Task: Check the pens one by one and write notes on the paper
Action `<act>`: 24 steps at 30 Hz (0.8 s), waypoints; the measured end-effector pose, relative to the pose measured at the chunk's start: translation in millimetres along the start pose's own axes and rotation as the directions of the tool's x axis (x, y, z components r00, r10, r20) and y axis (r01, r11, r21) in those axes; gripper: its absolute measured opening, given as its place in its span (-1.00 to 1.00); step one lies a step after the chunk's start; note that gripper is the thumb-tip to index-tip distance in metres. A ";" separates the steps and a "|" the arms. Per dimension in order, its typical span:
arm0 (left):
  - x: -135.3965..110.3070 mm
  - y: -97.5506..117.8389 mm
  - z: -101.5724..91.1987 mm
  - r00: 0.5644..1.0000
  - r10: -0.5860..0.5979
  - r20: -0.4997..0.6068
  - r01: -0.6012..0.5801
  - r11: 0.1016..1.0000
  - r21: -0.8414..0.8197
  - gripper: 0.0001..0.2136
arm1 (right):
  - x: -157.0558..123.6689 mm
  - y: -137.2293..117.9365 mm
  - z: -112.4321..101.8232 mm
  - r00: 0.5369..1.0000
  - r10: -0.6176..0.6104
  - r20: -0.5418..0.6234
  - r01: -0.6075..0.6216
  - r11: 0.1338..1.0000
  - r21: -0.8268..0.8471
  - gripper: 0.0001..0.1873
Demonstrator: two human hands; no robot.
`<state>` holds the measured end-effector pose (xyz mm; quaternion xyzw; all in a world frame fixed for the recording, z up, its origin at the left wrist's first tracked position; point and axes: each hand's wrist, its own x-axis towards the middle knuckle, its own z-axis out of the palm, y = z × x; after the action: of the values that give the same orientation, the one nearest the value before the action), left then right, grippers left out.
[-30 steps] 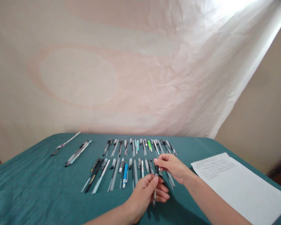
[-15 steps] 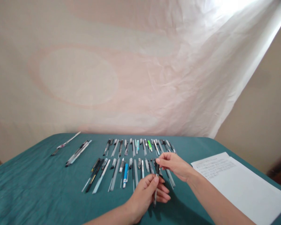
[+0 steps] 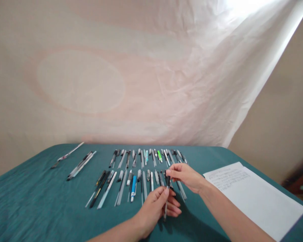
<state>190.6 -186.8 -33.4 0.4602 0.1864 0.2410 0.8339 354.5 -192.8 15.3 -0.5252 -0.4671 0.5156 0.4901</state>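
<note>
In the head view my left hand grips a dark pen between thumb and fingers, its lower end pointing down toward me. The other fingers curl loosely beneath it. My right hand pinches the black top end of the same pen with thumb and forefinger. Just beyond my hands lies a near row of pen parts, with a blue pen among the clear barrels and caps. Behind it runs a second row, where a bright green piece stands out. My hands hide part of the near row's right end.
Written-on white paper sheets lie at the right. A small bundle of pens and a thin pale stick-like item rest at the left. Green cloth covers the table, and a pale sheet hangs behind it.
The whole scene has shifted slightly left in the view. Both hands keep nearly the same hold on the pen.
</note>
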 end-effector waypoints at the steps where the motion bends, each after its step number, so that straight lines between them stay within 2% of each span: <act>1: 0.2 0.4 0.1 1.000 -0.003 0.004 0.003 1.000 0.002 -0.73 | 0.0 -0.8 -0.9 1.000 -0.001 0.027 0.000 1.000 0.029 -0.74; 4: 0.7 0.9 0.3 1.000 -0.010 -0.002 0.010 1.000 0.005 -0.72 | 0.3 -2.9 -3.1 0.997 0.017 0.075 -0.025 0.994 0.110 -0.73; 6: 0.8 0.8 0.3 1.000 -0.010 -0.008 0.011 1.000 0.005 -0.72 | 1.2 -3.3 -4.1 1.000 0.006 0.031 -0.010 0.991 0.133 -0.72; 9: 0.5 0.7 0.3 1.000 -0.018 -0.002 0.018 1.000 0.007 -0.71 | 2.8 -4.9 -8.5 0.994 -0.055 -0.094 0.070 0.984 0.161 -0.71; 11: 0.5 0.9 0.4 1.000 -0.028 0.000 0.028 1.000 0.006 -0.71 | 3.0 -7.3 -15.6 0.982 -0.110 -0.156 0.125 0.988 0.088 -0.69; 13: 0.6 1.2 0.5 0.999 -0.035 0.002 0.035 0.999 0.007 -0.70 | 3.0 -9.4 -26.1 0.969 -0.167 -0.180 0.138 0.977 -0.166 -0.69; 14: 0.8 1.4 0.5 0.999 -0.038 0.003 0.038 0.999 0.007 -0.70 | 3.1 -9.7 -32.0 0.965 -0.190 -0.179 0.116 0.926 -0.358 -0.70; 16: 1.1 1.7 0.4 0.999 -0.040 0.004 0.040 0.999 0.011 -0.70 | 4.2 -7.2 -43.5 0.960 -0.216 -0.175 0.034 0.716 -0.698 -0.73; 18: 1.3 2.0 0.2 0.999 -0.040 0.003 0.040 0.999 0.014 -0.69 | 6.4 -0.8 -53.0 0.956 -0.223 -0.189 -0.045 0.527 -0.849 -0.76; 19: 1.3 2.1 0.2 0.999 -0.040 0.004 0.040 0.999 0.015 -0.69 | 7.7 3.6 -56.7 0.955 -0.217 -0.202 -0.074 0.484 -0.872 -0.76; 24: 0.6 3.0 1.3 0.999 -0.047 0.001 0.047 0.998 0.035 -0.69 | 13.1 26.4 -65.8 0.948 -0.167 -0.270 -0.176 0.432 -0.884 -0.84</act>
<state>191.1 -186.0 -30.2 0.4706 0.2007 0.2179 0.8311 420.2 -184.1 -12.9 -0.7817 -0.5825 0.0963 0.2011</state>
